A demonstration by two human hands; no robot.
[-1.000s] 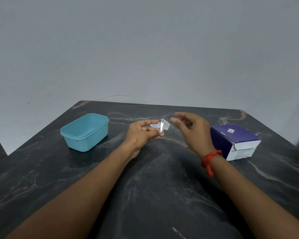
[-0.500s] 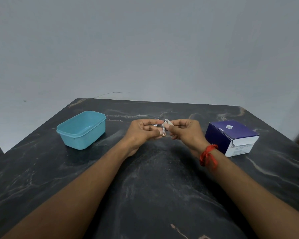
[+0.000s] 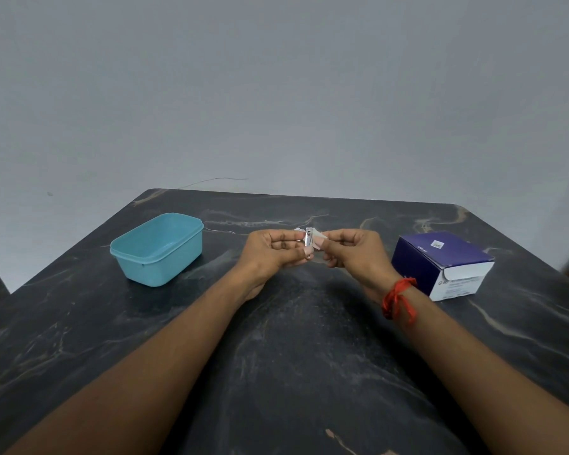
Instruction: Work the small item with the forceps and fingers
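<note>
My left hand (image 3: 273, 249) pinches a small shiny metal nail clipper (image 3: 308, 238) upright between thumb and fingers, above the middle of the dark marble table (image 3: 293, 356). A small pale paper wrapper (image 3: 317, 242) sits against the clipper. My right hand (image 3: 352, 252), with a red thread on its wrist, pinches that wrapper from the right. The two hands almost touch. Part of the wrapper is hidden behind the fingers.
A light blue plastic tub (image 3: 158, 247) stands open on the left of the table. A purple and white cardboard box (image 3: 440, 264) lies on the right. A plain grey wall rises behind the table's far edge.
My right hand has come in from the right and taken hold of the wrapper at the clipper. My left hand has kept its grip in almost the same place.
</note>
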